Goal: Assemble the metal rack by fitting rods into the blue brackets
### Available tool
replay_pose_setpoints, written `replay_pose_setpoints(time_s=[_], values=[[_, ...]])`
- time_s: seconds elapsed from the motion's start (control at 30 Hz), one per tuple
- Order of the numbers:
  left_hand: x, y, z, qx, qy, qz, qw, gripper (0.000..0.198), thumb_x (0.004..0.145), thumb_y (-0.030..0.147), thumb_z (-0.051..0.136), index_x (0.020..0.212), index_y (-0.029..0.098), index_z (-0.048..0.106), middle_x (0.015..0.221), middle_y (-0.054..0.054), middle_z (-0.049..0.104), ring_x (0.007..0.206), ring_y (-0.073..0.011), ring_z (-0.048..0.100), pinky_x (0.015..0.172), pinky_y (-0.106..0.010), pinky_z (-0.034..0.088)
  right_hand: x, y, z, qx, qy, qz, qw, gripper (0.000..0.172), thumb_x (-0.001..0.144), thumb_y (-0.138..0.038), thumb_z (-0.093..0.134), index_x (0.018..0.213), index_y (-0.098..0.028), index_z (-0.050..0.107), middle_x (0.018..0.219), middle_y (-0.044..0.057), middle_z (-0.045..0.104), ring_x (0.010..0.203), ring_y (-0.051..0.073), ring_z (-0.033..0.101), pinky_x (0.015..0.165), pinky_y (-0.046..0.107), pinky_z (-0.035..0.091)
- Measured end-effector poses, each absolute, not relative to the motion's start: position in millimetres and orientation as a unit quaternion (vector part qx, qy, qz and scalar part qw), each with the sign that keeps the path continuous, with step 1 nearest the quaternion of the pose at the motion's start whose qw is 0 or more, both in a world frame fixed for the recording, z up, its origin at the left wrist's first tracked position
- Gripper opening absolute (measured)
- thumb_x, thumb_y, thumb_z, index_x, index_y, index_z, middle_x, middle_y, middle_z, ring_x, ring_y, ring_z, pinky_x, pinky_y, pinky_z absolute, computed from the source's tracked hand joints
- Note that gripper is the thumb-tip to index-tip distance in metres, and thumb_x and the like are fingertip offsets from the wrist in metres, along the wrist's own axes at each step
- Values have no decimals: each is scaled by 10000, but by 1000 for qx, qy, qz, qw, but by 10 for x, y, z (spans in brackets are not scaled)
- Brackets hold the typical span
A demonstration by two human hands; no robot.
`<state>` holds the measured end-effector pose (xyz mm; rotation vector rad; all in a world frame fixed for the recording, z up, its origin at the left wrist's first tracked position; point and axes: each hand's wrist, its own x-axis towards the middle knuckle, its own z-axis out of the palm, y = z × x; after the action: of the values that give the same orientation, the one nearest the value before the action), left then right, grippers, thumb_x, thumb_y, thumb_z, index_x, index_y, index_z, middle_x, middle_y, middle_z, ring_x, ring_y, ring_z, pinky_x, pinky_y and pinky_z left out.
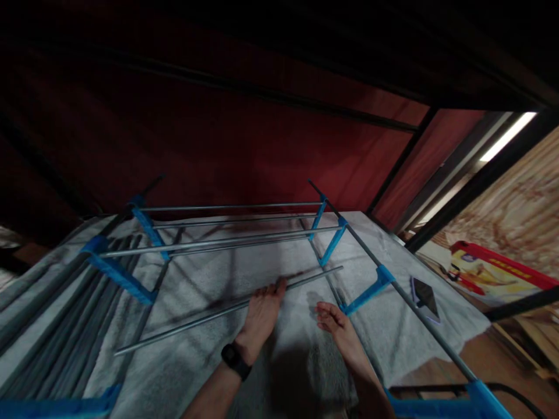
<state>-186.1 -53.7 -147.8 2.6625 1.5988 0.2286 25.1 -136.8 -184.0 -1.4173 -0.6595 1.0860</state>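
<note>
My left hand (pixel 263 308), with a black watch on the wrist, grips a loose grey metal tube (pixel 192 323) near its middle. The tube slants across the space between two long side rails. Close to the right rail, my right hand (pixel 335 326) hovers with its fingers loosely bent and nothing visible in them. Blue plastic brackets (pixel 124 278) on the left face matching blue brackets (pixel 369 289) on the right. Several crossbars (pixel 222 242) join the two sides at the far end of the frame.
Several loose metal tubes (pixel 82 326) lie side by side on the left. A pale fleecy cloth (pixel 187 372) covers the surface. A phone (pixel 424 298) rests on it at the right, and a red and yellow box (pixel 498 273) stands beyond. Red sheeting (pixel 244 145) forms the back.
</note>
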Motion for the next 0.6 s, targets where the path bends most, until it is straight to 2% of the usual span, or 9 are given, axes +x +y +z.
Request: replay_pose_setpoints(time_s=[0.1, 0.2, 0.33, 0.43, 0.5, 0.6], values=[[-2007, -663, -1472, 834, 546, 72, 28, 464, 999, 156, 410, 1441, 240, 523, 1072, -128, 709, 938, -256, 697, 825, -379, 531, 315, -1369, -1948, -606, -276, 455, 592, 343, 587, -428, 859, 859, -235, 778, 980, 86, 764, 863, 232, 693, 715, 335, 581], [-2121, -779, -1459, 831, 547, 85, 57, 374, 1026, 320, 429, 1359, 246, 582, 1057, -122, 710, 941, -255, 691, 838, -380, 522, 381, -1300, -2085, -610, -256, 437, 610, 367, 566, -421, 844, 864, -226, 754, 967, 75, 757, 854, 231, 696, 734, 349, 584], [-2120, -828, -1464, 850, 514, 99, 63, 314, 1011, 263, 454, 1281, 237, 613, 1120, -113, 694, 1019, -257, 662, 913, -403, 505, 323, -1142, -2156, -622, -269, 394, 621, 437, 617, -420, 816, 1000, -237, 717, 1035, 39, 746, 895, 196, 698, 837, 324, 573], [-2034, -806, -1502, 859, 496, 118, 48, 308, 1003, 197, 433, 1246, 197, 621, 1124, -120, 691, 1033, -250, 654, 947, -400, 497, 150, -1047, -2094, -571, -251, 494, 606, 501, 655, -394, 814, 1118, -271, 665, 998, 22, 761, 902, 209, 723, 874, 367, 588], [-1980, -787, -1542, 867, 481, 128, 40, 307, 994, 155, 417, 1212, 173, 631, 1110, -121, 694, 1030, -245, 653, 958, -393, 494, 13, -1001, -2047, -514, -224, 562, 608, 424, 676, -360, 810, 1066, -278, 666, 915, 14, 766, 882, 217, 739, 897, 401, 598], [-1956, -757, -1608, 869, 473, 141, 38, 312, 979, 116, 422, 1206, 166, 631, 1135, -119, 687, 1065, -239, 645, 986, -395, 483, -178, -944, -2023, -464, -172, 588, 640, 188, 694, -316, 798, 827, -249, 683, 791, 8, 753, 818, 205, 747, 931, 389, 600]])
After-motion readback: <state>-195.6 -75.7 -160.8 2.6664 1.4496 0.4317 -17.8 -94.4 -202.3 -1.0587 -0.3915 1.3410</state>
